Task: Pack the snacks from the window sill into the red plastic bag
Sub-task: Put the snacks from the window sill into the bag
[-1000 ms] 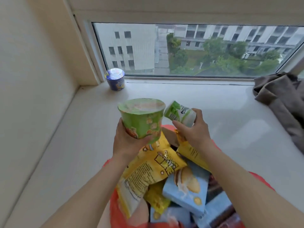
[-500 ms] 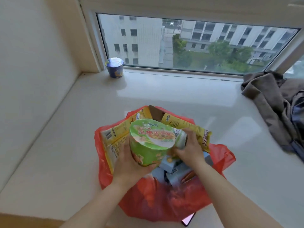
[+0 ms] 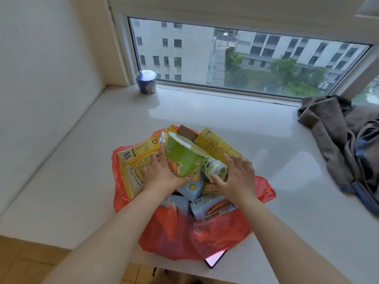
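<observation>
**Both hands in the red bag, green cup tilted on top**

Your left hand (image 3: 162,173) grips the green noodle cup (image 3: 182,156) from its near side, fingers curled round the wall — the cup lies tilted over, its lid facing away toward the window. Your right hand (image 3: 235,177) has thumb and fingers curved around the small green-and-white bottle (image 3: 215,169), which lies on its side just beside the cup, touching it.

Both sit at the top of the pile inside the red plastic bag (image 3: 205,232), which rests open on the window sill (image 3: 205,111) near its front edge. Under your hands you see pale blue snack boxes (image 3: 211,203), and a large yellow packet (image 3: 135,162) leans against the bag's left side. A second yellow packet (image 3: 217,144) stands up at the back right, with a brown cardboard piece (image 3: 186,132) between the two.

One snack is well apart from the bag — a blue cup (image 3: 146,82) standing upright in the far left corner of the sill, just beside the window frame.

To the right, a grey-brown garment (image 3: 338,140) lies heaped on the sill. A dark flat device with a pinkish lit face (image 3: 215,260) pokes out from under the bag's near edge.
</observation>
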A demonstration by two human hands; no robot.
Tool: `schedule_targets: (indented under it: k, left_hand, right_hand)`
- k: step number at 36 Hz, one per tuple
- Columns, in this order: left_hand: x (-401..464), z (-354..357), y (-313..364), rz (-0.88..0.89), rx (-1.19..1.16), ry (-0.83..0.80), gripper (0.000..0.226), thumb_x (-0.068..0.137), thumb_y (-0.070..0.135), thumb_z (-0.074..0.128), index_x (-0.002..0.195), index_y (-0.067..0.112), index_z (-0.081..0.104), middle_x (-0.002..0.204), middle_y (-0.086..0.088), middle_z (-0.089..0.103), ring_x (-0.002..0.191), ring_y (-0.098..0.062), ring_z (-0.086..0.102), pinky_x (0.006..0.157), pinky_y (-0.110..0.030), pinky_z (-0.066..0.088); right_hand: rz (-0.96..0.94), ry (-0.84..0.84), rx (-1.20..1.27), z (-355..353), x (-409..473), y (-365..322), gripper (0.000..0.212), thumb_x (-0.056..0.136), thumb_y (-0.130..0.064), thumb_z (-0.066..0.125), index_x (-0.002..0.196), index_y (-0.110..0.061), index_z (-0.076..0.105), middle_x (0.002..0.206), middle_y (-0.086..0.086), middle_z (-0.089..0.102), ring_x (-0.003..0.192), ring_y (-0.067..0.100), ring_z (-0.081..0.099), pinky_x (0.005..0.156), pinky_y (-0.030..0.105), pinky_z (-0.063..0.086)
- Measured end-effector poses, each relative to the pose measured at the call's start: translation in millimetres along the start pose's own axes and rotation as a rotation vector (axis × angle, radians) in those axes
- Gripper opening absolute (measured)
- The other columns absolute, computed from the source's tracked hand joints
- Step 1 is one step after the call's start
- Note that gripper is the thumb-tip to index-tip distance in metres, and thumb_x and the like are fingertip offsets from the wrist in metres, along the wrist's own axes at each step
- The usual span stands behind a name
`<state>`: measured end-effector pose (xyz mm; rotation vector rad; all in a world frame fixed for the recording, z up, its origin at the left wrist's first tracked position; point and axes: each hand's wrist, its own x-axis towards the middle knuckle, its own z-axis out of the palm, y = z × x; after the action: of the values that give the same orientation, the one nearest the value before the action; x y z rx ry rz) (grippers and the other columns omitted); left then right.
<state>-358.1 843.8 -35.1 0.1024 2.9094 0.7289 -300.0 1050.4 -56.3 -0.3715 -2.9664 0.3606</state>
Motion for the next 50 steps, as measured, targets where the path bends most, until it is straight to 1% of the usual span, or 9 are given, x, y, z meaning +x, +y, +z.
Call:
schedule_targets:
  k: [3, 7, 10, 14, 18, 21, 28, 38, 50]
  left_hand:
    - [-1.2, -1.1, 7.9, 0.049, 0.093, 0.001, 0.134, 0.056, 0.069, 0.073, 0.15, 0.02, -0.009, 0.138, -0.009, 0.032, 0.129, -0.027, 0.037, 0.103, -0.042, 0.036]
    - [-1.3, -1.6, 15.5, 0.078, 0.131, -0.011, 0.134, 0.055, 0.071, 0.073, 0.15, 0.018, -0.006, 0.139, -0.011, 0.031, 0.129, -0.028, 0.037, 0.104, -0.041, 0.036]
    - [0.9, -2.9, 17.2, 0.089, 0.115, -0.024, 0.134, 0.054, 0.068, 0.076, 0.15, 0.017, -0.003, 0.138, -0.012, 0.03, 0.127, -0.03, 0.039, 0.101, -0.041, 0.04]
    - [3.2, -5.1, 14.6, 0.133, 0.074, -0.045, 0.136, 0.052, 0.065, 0.078, 0.15, 0.016, -0.003, 0.139, -0.011, 0.028, 0.127, -0.03, 0.039, 0.101, -0.041, 0.041]
    - [9.7, -7.1, 10.3, 0.163, 0.021, -0.09, 0.136, 0.053, 0.06, 0.081, 0.15, 0.017, -0.004, 0.141, -0.01, 0.025, 0.129, -0.03, 0.039, 0.101, -0.041, 0.042]
    - [16.3, -10.2, 8.7, 0.204, 0.032, -0.118, 0.134, 0.055, 0.057, 0.083, 0.15, 0.016, -0.002, 0.142, -0.011, 0.023, 0.128, -0.031, 0.041, 0.1, -0.04, 0.043]
    - [35.3, -20.5, 10.8, 0.343, 0.14, -0.176, 0.129, 0.055, 0.059, 0.08, 0.149, 0.016, 0.004, 0.137, -0.009, 0.028, 0.116, -0.03, 0.049, 0.087, -0.039, 0.049]
    - [57.9, -23.4, 13.6, 0.51, 0.168, -0.277, 0.128, 0.055, 0.072, 0.072, 0.149, 0.02, 0.003, 0.14, -0.003, 0.023, 0.128, -0.026, 0.038, 0.103, -0.04, 0.04]
    - [65.6, -3.3, 42.7, 0.754, -0.023, -0.347, 0.122, 0.065, 0.058, 0.075, 0.15, 0.022, -0.006, 0.155, 0.002, 0.015, 0.143, -0.015, 0.017, 0.116, -0.028, 0.019]
  right_hand:
    - [0.196, 0.224, 0.007, -8.3, -11.1, 12.6, 0.072, 0.077, -0.048, 0.063, 0.136, -0.011, 0.042, 0.138, 0.011, 0.042, 0.131, 0.031, 0.034, 0.111, 0.045, 0.022]
    - [0.592, -0.021, -0.095, -24.3, -25.0, 35.3, 0.077, 0.079, -0.045, 0.063, 0.14, -0.008, 0.033, 0.145, 0.011, 0.032, 0.133, 0.03, 0.03, 0.108, 0.042, 0.028]
    - [0.733, -0.265, -0.004, -30.3, -29.1, 48.2, 0.044, 0.084, -0.032, 0.055, 0.119, -0.007, 0.057, 0.124, 0.012, 0.056, 0.115, 0.031, 0.054, 0.092, 0.035, 0.044]
    - [0.87, -0.253, 0.193, -37.2, -31.8, 59.0, 0.023, 0.085, -0.012, 0.048, 0.097, -0.003, 0.064, 0.103, 0.014, 0.066, 0.1, 0.033, 0.063, 0.083, 0.033, 0.049]
    - [1.084, -0.028, 0.843, -33.0, -19.9, 72.2, 0.024, 0.09, -0.009, 0.042, 0.081, 0.003, 0.06, 0.054, 0.009, 0.063, 0.044, 0.022, 0.061, 0.043, 0.023, 0.049]
    - [1.202, 0.24, 1.303, -44.9, -14.5, 71.3, 0.028, 0.093, -0.008, 0.039, 0.069, -0.006, 0.053, 0.061, 0.009, 0.054, 0.023, 0.01, 0.041, 0.031, 0.012, 0.032]
    - [1.073, 0.355, 1.417, -76.2, 17.7, 48.2, 0.029, 0.092, -0.009, 0.041, 0.067, -0.008, 0.054, 0.061, 0.008, 0.044, 0.031, 0.011, 0.031, 0.031, 0.015, 0.024]
    - [0.676, 0.419, 1.205, -109.3, 62.0, -12.3, 0.036, 0.098, -0.02, 0.044, 0.063, -0.015, 0.047, 0.051, 0.003, 0.034, 0.027, 0.007, 0.028, 0.031, 0.017, 0.022]
    - [0.627, 0.462, 1.268, -140.0, 85.7, -30.8, 0.042, 0.099, -0.012, 0.042, 0.057, -0.015, 0.041, 0.037, -0.002, 0.03, 0.022, 0.007, 0.025, 0.03, 0.016, 0.018]
